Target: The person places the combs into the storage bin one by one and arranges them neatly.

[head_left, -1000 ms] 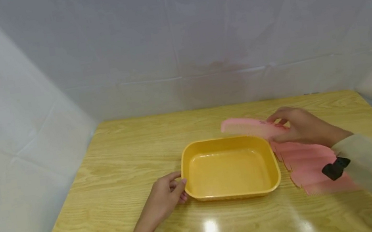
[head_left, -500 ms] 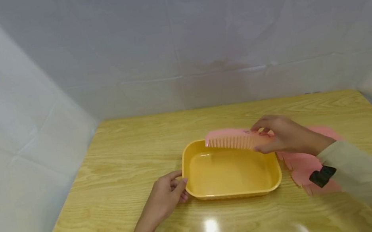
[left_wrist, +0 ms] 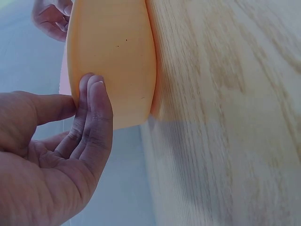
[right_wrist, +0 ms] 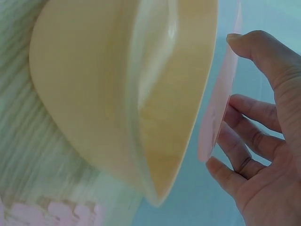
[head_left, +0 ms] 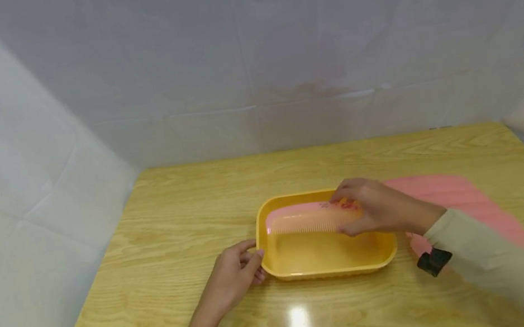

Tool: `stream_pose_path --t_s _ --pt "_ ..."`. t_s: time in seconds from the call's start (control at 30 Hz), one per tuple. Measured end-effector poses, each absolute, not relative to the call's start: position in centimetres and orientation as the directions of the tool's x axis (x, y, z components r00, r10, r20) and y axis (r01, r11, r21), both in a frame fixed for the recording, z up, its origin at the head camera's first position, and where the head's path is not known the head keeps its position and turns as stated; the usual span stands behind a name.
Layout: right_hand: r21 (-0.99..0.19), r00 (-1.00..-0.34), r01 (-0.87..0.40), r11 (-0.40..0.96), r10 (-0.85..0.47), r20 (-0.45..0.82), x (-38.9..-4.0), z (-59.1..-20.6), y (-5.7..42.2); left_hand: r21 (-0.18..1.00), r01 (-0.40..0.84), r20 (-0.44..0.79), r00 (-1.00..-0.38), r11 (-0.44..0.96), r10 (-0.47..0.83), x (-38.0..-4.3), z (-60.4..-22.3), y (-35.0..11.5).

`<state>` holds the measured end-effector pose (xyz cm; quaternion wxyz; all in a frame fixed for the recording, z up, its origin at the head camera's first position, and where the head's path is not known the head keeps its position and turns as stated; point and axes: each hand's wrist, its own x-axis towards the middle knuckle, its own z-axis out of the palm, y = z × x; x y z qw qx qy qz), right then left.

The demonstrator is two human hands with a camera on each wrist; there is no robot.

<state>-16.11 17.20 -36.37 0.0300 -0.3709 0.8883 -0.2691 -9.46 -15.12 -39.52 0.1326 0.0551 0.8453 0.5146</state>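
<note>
- Head view: the right hand point(head_left: 377, 205) pinches one pink comb point(head_left: 296, 219) over the opening of the yellow tray point(head_left: 331, 273), teeth toward the near side.
- Head view: the left hand point(head_left: 233, 275) has thumb and fingers clamped at the tray's left end.
- Head view, room: wood grain separates the tray from the left and far edges of the table point(head_left: 188, 214), where white sheeting point(head_left: 225, 50) rises. At right, overlapping pink combs point(head_left: 488, 214) lie close by, leaving less space.
- Head view, hidden: the right fingers cover the held comb's end and part of its printed marking point(head_left: 326, 205); the right sleeve point(head_left: 507, 274) crosses the other combs (their separate outlines are hard to make out).
- Left wrist view: fingertips press the tray's outer wall, thumb at the rim; the tray runs out at the top.
- Right wrist view: the held comb stands nearly edge-on between thumb and fingers, apart from the tray rim; pink shapes at lower left are blurred and cut off.
</note>
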Motion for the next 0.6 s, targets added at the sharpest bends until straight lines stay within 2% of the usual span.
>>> stream_pose_path --t_s 0.2,0.43,0.6 --pt "-0.503 -0.704 -0.654 0.565 -0.698 0.130 -15.8 -37.1 16.2 0.886 -0.051 -0.174 -0.958 0.462 0.226 -9.4 -39.4 -15.1" --pt "-0.450 -0.661 -0.713 0.538 -0.729 0.177 -15.8 -38.4 15.4 0.891 -0.048 -0.163 -0.962 0.451 0.221 -9.4 -39.5 -15.1" --pt "-0.430 -0.668 -0.711 0.556 -0.726 0.164 -15.6 -39.0 15.4 0.890 -0.045 -0.162 -0.961 0.454 0.222 -9.5 -39.6 -15.1"
